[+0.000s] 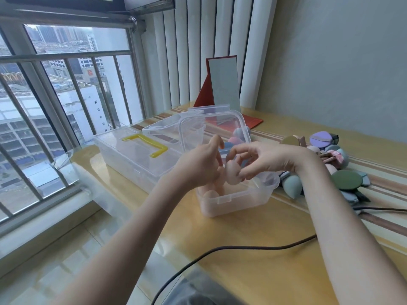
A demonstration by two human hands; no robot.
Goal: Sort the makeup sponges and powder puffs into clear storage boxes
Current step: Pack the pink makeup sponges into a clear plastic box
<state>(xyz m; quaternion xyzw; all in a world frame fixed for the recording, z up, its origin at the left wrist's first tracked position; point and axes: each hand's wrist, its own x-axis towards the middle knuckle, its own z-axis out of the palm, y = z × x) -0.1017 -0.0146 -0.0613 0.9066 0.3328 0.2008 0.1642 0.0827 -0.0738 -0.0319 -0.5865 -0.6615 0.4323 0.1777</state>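
The glossy yellow table with striped cloth [253, 234] carries everything, its bare near half serving as working room. At about ten o'clock from the hands sits the long clear plastic case with a yellow handle [136, 155], lid down, set along the window side where it is within reach but out of the way. Directly under the hands stands the small clear storage box [233, 199], its hinged clear lid [214, 130] tipped up and back toward twelve o'clock so the mouth stays free for dropping things in; a few peach sponges already lie at its bottom, so it seems reserved for that colour. At three o'clock lies the loose heap of coloured sponges and round puffs [337, 170], green, purple, teal and pink, close beside the box so each pick is a short reach. At twelve o'clock a red folding stand mirror [222, 84] leans upright by the wall. A dark cable [242, 248] trails across the table at six o'clock. The right hand [262, 159] has its fingers curled round a peach egg-shaped makeup sponge [232, 175], holding it just above the open box, probably to lower it in. The left hand [204, 166] is beside it at nine o'clock, fingers loosely bent toward the sponge; whether they touch it I cannot tell.
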